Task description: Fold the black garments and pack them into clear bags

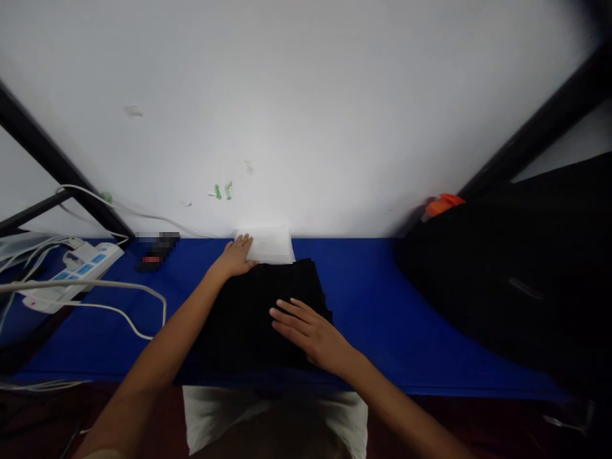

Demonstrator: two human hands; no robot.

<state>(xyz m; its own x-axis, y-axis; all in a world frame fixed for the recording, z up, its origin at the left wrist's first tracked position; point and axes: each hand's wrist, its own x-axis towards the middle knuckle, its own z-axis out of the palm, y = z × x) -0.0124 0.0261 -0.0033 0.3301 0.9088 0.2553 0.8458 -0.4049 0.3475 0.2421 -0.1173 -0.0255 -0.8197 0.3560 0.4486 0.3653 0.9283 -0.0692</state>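
Observation:
A folded black garment (258, 306) lies on the blue table cover (377, 299) in front of me. My right hand (308, 333) rests flat on its near right part, fingers spread and pointing left. My left hand (236, 256) reaches to the garment's far edge, fingers extended, touching a white folded item (270, 244) that lies against the wall. Neither hand grips anything.
A white power strip (71, 274) with blue switches and white cables (119, 312) sits at the left. A small dark object with a red part (153, 255) lies near the wall. A large black pile (521, 274) fills the right side, with an orange item (442, 205) behind it.

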